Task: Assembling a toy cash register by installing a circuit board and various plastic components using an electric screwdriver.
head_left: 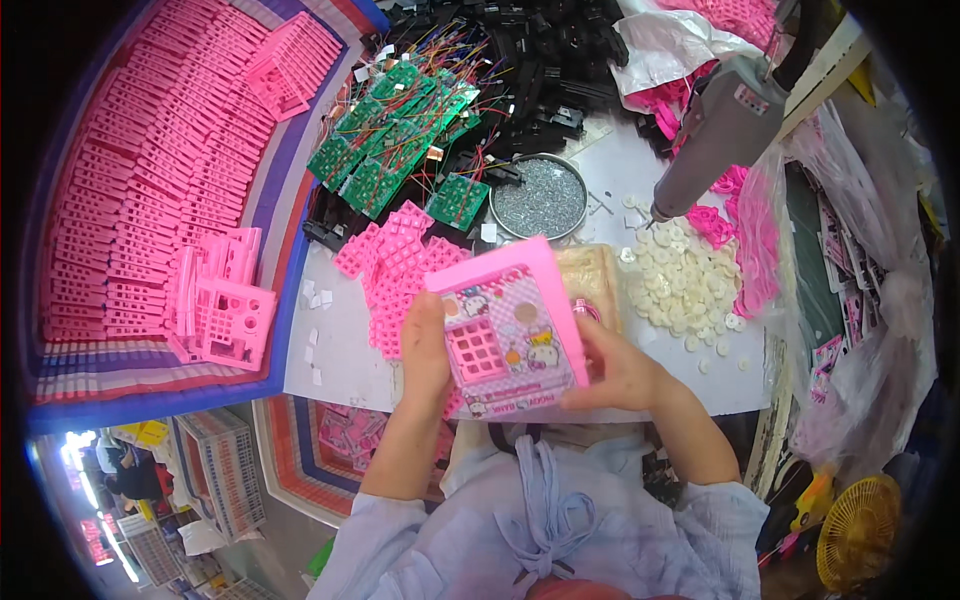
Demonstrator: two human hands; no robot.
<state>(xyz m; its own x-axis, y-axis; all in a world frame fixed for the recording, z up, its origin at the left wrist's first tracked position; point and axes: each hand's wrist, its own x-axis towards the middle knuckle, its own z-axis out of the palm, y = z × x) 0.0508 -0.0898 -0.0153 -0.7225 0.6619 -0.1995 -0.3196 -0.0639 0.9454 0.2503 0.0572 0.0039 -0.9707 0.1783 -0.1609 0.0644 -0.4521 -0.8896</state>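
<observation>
I hold up a pink plastic front panel (530,330) in both hands, tilted over the near edge of the table. A printed cartoon sheet covers its face, and a grid of square openings shows at its left. My left hand (425,345) grips the left edge. The fingers of my right hand (620,370) close round the right edge, partly hidden behind it. Beneath the panel lies a beige block-like fixture (590,265), mostly covered. Pink button-grid pieces (390,270) are heaped beside my left hand, and white plastic discs (685,280) lie beyond my right.
A round tray of small screws (540,200) stands behind the panel. Green circuit boards (400,130) with wires and black parts (550,60) pile up at the back. A grey electric screwdriver (720,130) hangs at right. Stacked pink panels (130,180) fill the crate at left.
</observation>
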